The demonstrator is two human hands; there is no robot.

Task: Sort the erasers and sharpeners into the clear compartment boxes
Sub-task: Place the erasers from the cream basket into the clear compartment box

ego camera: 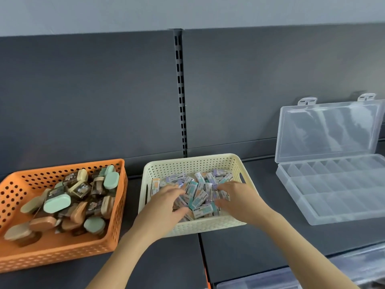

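— 2 hands are in view; where are they?
— Both are down in the cream basket (pixel 208 226), which sits mid-way along the dark shelf (pixel 260 247). The left hand (pixel 166 202) lies on the left part of the erasers (pixel 200 200) heaped inside, the right hand (pixel 237 198) on the right part.
— And each grip?
— Fingers and thumb of each hand bend toward the pile and touch it. Blur hides whether either grip holds an eraser, so that cannot be told.
— The sharpeners?
— The sharpeners (pixel 57 202) are piled in the orange basket (pixel 62 255), just left of the cream one.
— And the box?
— 1 clear compartment box (pixel 333 205) stands at the right, well apart from both hands. Its lid (pixel 329 130) is raised against the back panel (pixel 104 101).
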